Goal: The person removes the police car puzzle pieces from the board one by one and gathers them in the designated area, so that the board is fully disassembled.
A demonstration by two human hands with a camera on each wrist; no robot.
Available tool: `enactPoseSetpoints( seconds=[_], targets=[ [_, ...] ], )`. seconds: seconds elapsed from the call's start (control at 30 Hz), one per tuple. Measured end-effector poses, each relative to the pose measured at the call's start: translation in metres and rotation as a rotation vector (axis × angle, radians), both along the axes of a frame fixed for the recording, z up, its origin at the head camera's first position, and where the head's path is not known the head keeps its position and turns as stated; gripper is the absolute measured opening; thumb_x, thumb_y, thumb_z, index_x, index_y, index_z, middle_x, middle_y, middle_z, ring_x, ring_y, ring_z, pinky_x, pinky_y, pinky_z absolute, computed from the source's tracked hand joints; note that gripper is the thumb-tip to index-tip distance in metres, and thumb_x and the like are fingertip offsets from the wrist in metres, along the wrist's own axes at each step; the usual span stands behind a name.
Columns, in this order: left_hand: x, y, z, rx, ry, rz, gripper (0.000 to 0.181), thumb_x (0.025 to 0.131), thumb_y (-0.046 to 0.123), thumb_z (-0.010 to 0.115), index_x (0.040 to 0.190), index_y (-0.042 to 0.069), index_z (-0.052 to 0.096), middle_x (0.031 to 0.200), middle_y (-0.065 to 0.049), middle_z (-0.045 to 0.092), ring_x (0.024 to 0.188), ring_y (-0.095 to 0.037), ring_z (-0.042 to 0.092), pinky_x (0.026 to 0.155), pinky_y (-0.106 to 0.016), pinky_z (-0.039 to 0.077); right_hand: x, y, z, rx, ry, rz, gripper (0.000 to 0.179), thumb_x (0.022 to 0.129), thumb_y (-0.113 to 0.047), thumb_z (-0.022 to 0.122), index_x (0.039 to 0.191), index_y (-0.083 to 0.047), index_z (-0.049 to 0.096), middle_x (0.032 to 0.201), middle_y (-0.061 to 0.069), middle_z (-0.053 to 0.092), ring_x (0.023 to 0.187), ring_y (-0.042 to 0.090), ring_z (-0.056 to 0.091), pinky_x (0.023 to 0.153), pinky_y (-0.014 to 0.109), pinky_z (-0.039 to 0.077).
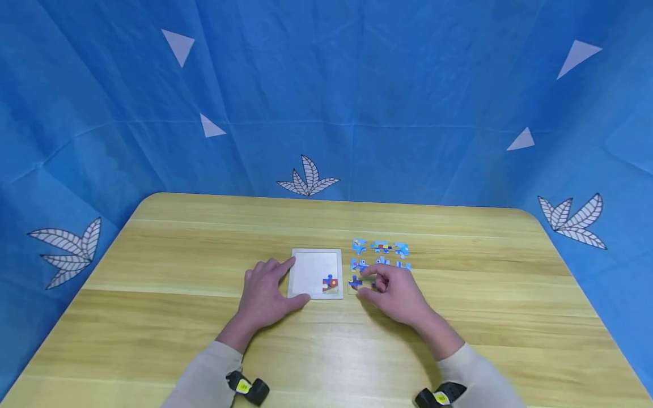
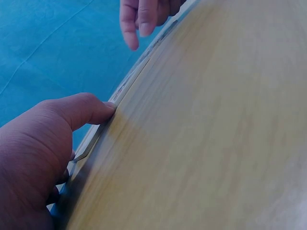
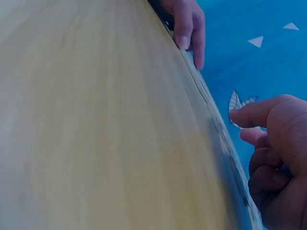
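A white square puzzle tray lies on the table, with one printed jigsaw piece in its lower right corner. My left hand rests at the tray's left side, thumb on the near edge and a finger by the upper left corner. To the right, several jigsaw pieces are set out in rows. My right hand hovers over the nearest row, thumb and index finger apart, the other fingers curled, with nothing visible between them. A blue-and-tan piece lies by its fingertips; the hand partly hides other pieces.
Blue-sky pieces, among them a corner-like one and one with a coloured strip, form the far row. The wooden table extends around the tray. A blue curtain with printed leaves hangs behind its far edge.
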State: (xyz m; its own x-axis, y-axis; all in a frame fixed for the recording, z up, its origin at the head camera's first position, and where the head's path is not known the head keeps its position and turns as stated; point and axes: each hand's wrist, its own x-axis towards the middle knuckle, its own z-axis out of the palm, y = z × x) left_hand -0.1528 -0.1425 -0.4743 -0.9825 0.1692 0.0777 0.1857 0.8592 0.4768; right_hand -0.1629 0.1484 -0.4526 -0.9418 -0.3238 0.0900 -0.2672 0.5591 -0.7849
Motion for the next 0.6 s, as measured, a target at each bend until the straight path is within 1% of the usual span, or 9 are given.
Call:
enactPoseSetpoints(
  seconds=[0.1,0.33,0.43,0.53,0.6],
  targets=[
    [0.000,0.000,-0.001,0.004,-0.004,0.002,0.091,0.072,0.058,0.081,0.146,0.011,0.053,0.110,-0.005,0.058,0.102,-0.025,0.047,0.086,-0.044,0.031,-0.001,-0.009,0.001,0.014,-0.008,0.018,0.027,0.081,-0.012,0.084,0.106,-0.006,0.074,0.056,-0.010,0.033,0.053,0.004,0.031,0.063,0.029,0.038],
    [0.001,0.000,0.001,0.004,-0.006,0.005,0.092,0.072,0.058,0.081,0.146,0.010,0.054,0.111,-0.005,0.057,0.101,-0.026,0.047,0.085,-0.044,0.030,-0.002,-0.019,0.002,0.048,-0.021,0.023,0.026,0.081,-0.008,0.082,0.105,-0.005,0.073,0.053,-0.009,0.035,0.051,0.004,0.030,0.066,0.031,0.042],
    [0.001,0.000,0.002,0.004,-0.003,0.005,0.092,0.072,0.058,0.081,0.145,0.010,0.054,0.111,-0.005,0.057,0.101,-0.026,0.047,0.085,-0.043,0.030,-0.003,-0.022,0.002,0.071,-0.012,0.026,0.025,0.081,-0.010,0.083,0.104,-0.006,0.074,0.054,-0.009,0.037,0.051,0.004,0.032,0.070,0.033,0.043],
    [0.001,0.000,0.002,0.006,-0.004,0.002,0.091,0.072,0.058,0.080,0.145,0.010,0.054,0.111,-0.006,0.058,0.101,-0.025,0.047,0.085,-0.043,0.030,-0.004,-0.023,0.002,0.094,-0.008,0.027,0.024,0.081,-0.011,0.083,0.102,-0.006,0.073,0.055,-0.008,0.041,0.052,0.005,0.036,0.069,0.034,0.043],
    [0.000,-0.001,0.002,0.007,-0.008,0.003,0.091,0.073,0.058,0.080,0.146,0.010,0.053,0.111,-0.006,0.058,0.101,-0.025,0.046,0.085,-0.043,0.030,-0.004,-0.023,0.003,0.106,-0.015,0.021,0.023,0.081,-0.011,0.082,0.102,-0.006,0.074,0.056,-0.007,0.043,0.052,0.006,0.037,0.066,0.033,0.042]
  ],
)
